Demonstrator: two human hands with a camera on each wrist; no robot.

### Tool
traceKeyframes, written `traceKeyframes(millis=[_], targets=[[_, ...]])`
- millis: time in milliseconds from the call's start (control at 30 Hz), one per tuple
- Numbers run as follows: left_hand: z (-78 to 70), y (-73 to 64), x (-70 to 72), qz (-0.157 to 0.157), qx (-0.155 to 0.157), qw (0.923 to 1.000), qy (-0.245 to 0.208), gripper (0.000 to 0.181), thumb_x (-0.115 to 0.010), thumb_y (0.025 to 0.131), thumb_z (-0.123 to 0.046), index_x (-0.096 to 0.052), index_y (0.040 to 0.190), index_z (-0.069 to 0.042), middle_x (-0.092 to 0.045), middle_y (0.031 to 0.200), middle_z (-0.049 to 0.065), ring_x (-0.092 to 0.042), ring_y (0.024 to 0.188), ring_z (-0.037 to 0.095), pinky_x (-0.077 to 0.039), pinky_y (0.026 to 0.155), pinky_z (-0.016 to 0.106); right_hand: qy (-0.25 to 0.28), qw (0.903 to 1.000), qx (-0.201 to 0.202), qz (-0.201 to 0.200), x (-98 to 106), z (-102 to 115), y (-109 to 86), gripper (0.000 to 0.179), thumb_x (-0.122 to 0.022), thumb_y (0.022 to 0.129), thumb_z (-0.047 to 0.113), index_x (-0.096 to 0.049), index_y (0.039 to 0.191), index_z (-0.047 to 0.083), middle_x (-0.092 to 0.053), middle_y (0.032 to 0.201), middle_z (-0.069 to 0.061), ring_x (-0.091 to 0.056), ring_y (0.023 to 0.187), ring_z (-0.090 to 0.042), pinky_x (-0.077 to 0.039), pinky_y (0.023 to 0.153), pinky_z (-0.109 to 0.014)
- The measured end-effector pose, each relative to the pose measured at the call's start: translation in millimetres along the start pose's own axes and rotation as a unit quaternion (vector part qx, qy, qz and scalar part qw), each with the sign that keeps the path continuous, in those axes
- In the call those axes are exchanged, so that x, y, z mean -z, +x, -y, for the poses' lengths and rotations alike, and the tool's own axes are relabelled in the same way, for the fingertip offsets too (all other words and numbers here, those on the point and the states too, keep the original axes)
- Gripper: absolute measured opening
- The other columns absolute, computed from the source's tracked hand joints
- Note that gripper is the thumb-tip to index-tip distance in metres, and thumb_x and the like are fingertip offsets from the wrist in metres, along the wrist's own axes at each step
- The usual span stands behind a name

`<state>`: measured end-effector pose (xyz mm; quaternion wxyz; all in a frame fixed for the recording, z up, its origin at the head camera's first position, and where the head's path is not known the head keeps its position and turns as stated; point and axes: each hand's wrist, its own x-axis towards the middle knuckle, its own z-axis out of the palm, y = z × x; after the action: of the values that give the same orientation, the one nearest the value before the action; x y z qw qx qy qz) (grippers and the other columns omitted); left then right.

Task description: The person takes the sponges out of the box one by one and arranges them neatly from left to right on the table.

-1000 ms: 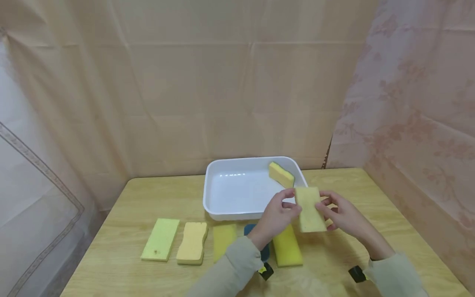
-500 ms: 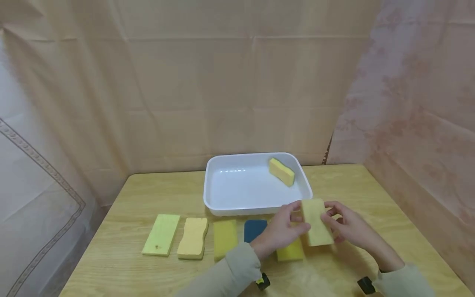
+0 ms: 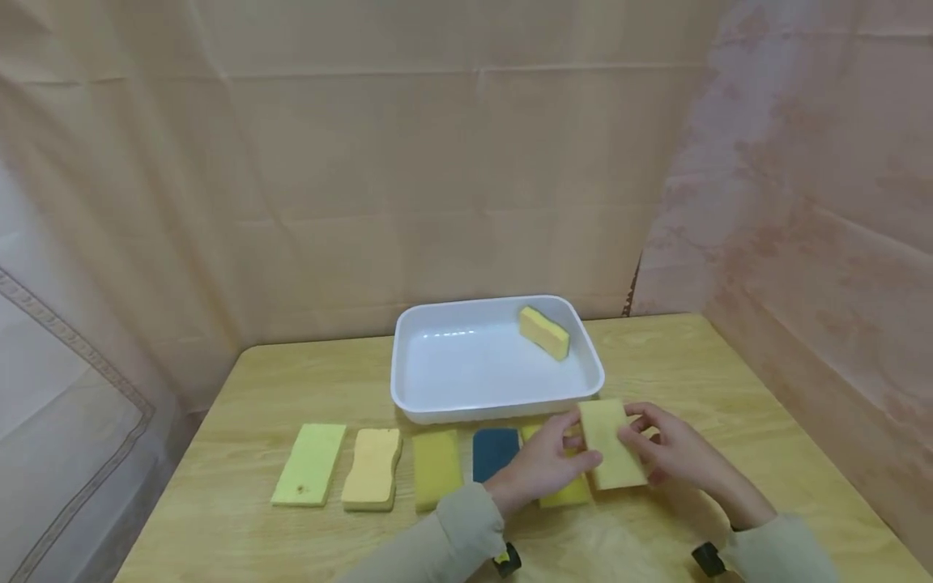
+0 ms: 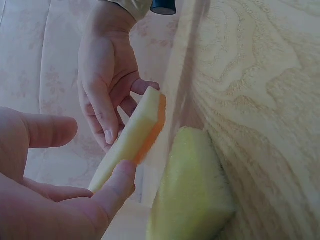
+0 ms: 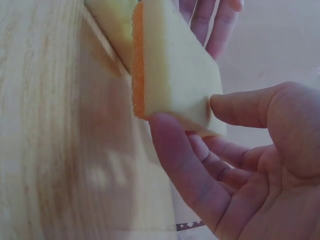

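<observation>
A pale yellow sponge point(image 3: 612, 445) with an orange layer is held up between both hands, above the right end of a row of sponges. My right hand point(image 3: 674, 445) pinches its right edge, thumb on the pale face and fingers at the lower edge, as the right wrist view shows. My left hand point(image 3: 547, 457) is at its left edge; in the left wrist view a fingertip point(image 4: 124, 172) meets the edge and the thumb stands apart above the face. Partly hidden behind the left hand lies a bright yellow sponge point(image 3: 564, 495) on the table.
Behind the hands stands a white tray point(image 3: 474, 410) holding a yellow sponge point(image 3: 544, 333). In the row lie a light green sponge point(image 3: 309, 463), a wavy-sided sponge point(image 3: 372, 470), a yellow sponge point(image 3: 437, 470) and a dark blue pad point(image 3: 496, 453). Curtains surround the wooden table point(image 3: 313, 380).
Both hands have lowered the sponge toward the table, away from the tray's right rim. Over the last half second they shift only slightly, while the head view itself moves a little.
</observation>
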<state>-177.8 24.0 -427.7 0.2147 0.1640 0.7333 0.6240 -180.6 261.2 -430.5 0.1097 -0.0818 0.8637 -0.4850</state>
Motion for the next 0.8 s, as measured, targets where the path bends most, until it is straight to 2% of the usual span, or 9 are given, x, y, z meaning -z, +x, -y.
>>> traceKeyframes(millis=[100,267,400,500,667,800], targets=[[0.9,0.2,0.4,0.001,0.003,1.0000,0.005,0.065,-0.070,0.097,-0.020,-0.040,0.155,-0.020,-0.045,0.154,-0.003,-0.054,0.131,0.018,-0.051,0.098,0.028,-0.006,1.0000,-0.003,0.002,-1.1,-1.3,3.5,0.059,-0.064,0.102,0.026,-0.041,0.143,-0.009,-0.059,0.112,-0.021,-0.063,0.070,-0.026,-0.058,0.051,-0.038],[3.4,6.1,-3.3,0.026,-0.002,0.9997,0.000,0.067,-0.069,0.099,-0.024,-0.036,0.156,-0.015,-0.045,0.154,-0.002,-0.046,0.137,0.014,-0.043,0.108,0.032,-0.031,0.9995,0.001,0.001,2.4,-5.6,7.5,0.059,-0.064,0.102,0.025,-0.043,0.143,-0.011,-0.061,0.113,-0.021,-0.066,0.072,-0.024,-0.058,0.050,-0.037],[5.1,7.7,-9.1,0.020,0.016,0.9994,0.026,0.067,-0.071,0.097,-0.029,-0.039,0.155,-0.020,-0.047,0.152,-0.008,-0.046,0.133,0.008,-0.040,0.111,0.037,-0.039,0.9992,-0.002,0.005,2.7,-6.7,9.0,0.057,-0.064,0.101,0.024,-0.046,0.143,-0.011,-0.062,0.112,-0.020,-0.066,0.072,-0.024,-0.058,0.050,-0.036],[7.0,7.3,-13.8,0.016,0.025,0.9988,0.040,0.070,-0.072,0.095,-0.030,-0.038,0.156,-0.021,-0.039,0.157,-0.006,-0.042,0.137,0.009,-0.038,0.112,0.037,-0.041,0.9991,-0.010,0.009,2.2,-7.5,9.3,0.058,-0.064,0.101,0.025,-0.046,0.143,-0.010,-0.063,0.111,-0.019,-0.066,0.071,-0.024,-0.058,0.052,-0.036],[7.6,5.5,-20.3,0.019,0.047,0.9979,0.040,0.077,-0.073,0.095,-0.032,-0.032,0.159,-0.016,-0.016,0.168,0.002,-0.021,0.149,0.012,-0.028,0.119,0.038,-0.039,0.9989,-0.019,0.016,3.4,-8.5,9.2,0.059,-0.064,0.102,0.026,-0.046,0.144,-0.011,-0.064,0.109,-0.018,-0.065,0.070,-0.024,-0.058,0.053,-0.037],[6.9,4.5,-25.2,0.017,0.072,0.9956,0.057,0.081,-0.073,0.094,-0.037,-0.031,0.159,-0.012,-0.010,0.169,0.006,-0.020,0.149,0.014,-0.027,0.119,0.038,-0.047,0.9986,-0.019,0.017,2.8,-10.9,9.3,0.055,-0.063,0.102,0.023,-0.048,0.142,-0.011,-0.064,0.105,-0.016,-0.063,0.068,-0.023,-0.057,0.053,-0.037]])
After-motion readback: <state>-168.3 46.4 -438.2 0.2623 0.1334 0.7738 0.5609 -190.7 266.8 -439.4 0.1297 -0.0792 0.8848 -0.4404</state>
